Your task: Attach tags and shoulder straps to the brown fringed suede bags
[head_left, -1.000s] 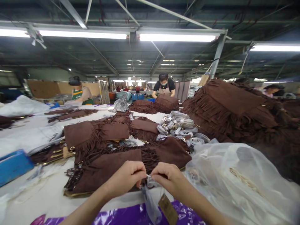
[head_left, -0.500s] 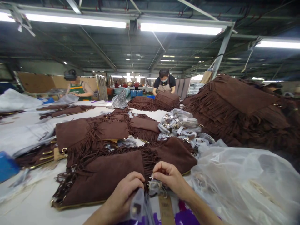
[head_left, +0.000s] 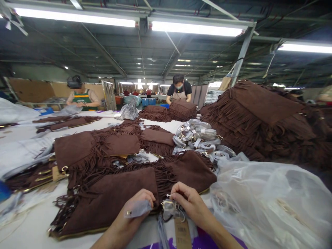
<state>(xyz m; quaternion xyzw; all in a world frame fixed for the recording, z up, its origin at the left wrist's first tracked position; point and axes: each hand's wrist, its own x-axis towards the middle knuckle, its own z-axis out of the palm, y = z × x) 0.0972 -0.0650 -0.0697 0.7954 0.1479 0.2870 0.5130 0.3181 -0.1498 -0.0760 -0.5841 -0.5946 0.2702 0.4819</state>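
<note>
Head view: our left hand (head_left: 135, 211) has its fingers closed on a small clear plastic wrap (head_left: 137, 208), while our right hand (head_left: 188, 204) pinches the wrapped metal hardware (head_left: 169, 206) at the near edge of one brown fringed suede bag (head_left: 116, 197). One kraft hang tag (head_left: 182, 233) dangles below. Two other people (head_left: 179, 90) work across the tabletop (head_left: 31, 224).

Both bare forearms reached up from the bottom edge and met near the middle. The left hand (head_left: 135, 207) was curled, knuckles up, thumb and fingers pinched shut. The right hand (head_left: 188, 202) sat just beside it, wrist bent, its fingertips (head_left: 173, 194) drawn together in a fine pinch, pointing toward the left hand.
</note>
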